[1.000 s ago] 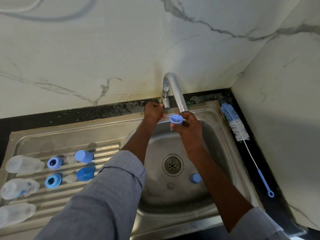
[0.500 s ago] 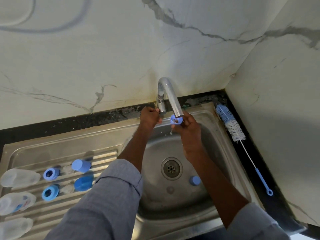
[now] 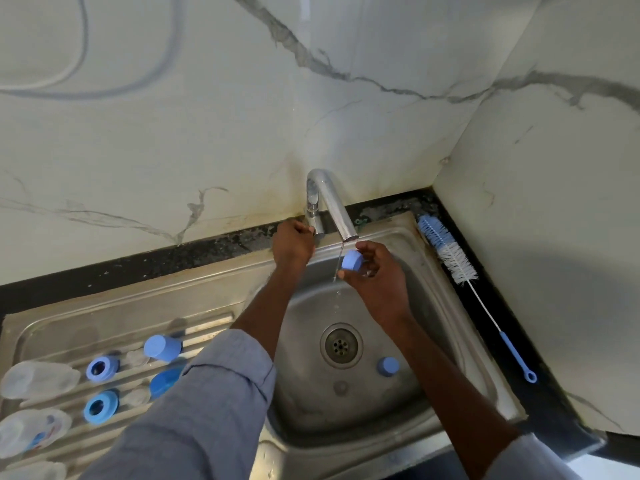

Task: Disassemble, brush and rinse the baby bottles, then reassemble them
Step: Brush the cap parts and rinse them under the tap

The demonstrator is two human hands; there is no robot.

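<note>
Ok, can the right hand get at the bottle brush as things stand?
Probably not yet: the right hand holds a blue cap under the tap. The brush lies unobstructed on the counter, right of the sink.

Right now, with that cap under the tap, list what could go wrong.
1. The right hand pinches the wet blue cap only at its edges; it might slip into the sink.
2. The loose cap lies near the drain and may get knocked or splashed with rinse water.

Right hand (image 3: 375, 284) pinches blue cap (image 3: 352, 260) under tap (image 3: 332, 206), thin trickle. Left hand (image 3: 293, 244) grips tap handle. Brush (image 3: 450, 252) at sink's (image 3: 408, 237) 2 o'clock.
</note>
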